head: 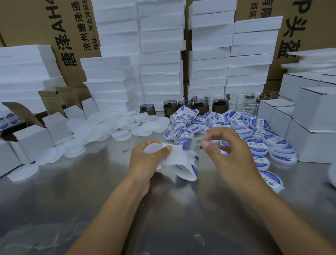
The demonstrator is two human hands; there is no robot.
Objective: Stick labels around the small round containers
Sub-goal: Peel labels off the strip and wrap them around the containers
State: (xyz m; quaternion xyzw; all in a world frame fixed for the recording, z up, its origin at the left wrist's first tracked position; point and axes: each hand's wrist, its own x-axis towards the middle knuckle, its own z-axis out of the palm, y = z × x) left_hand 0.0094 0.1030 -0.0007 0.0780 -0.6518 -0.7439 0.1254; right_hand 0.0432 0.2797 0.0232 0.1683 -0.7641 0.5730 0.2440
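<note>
White plastic shows between the fingers of the left hand (147, 158), which curls round one small round container (152, 148) held above the steel table (89, 202) and also traps the loose white label strip (182, 162) under its thumb. The right hand (227, 153) is just beside it with its fingers curled in. Its thumb and forefinger are drawn together on what looks like a single label (192, 144) partly off the strip, but that patch is motion-blurred, so the pinch itself is a judgement. The likeliest trouble lies there: a peeled label is limp and sticky, and if it sags it could fold onto itself or catch the thumb before it reaches the container's wall. Started askew, it would spiral round instead of meeting its own end, leaving a crease or a gap. The left hand is doing two jobs, so the container may turn or slip as the label is pressed on, and the curling tail of the strip hangs close enough to grab the adhesive. A heap of labelled containers (256, 125) lies near the right hand, and plain white discs (103, 128) lie well to the left; a careless wrist could scatter the heap.
</note>
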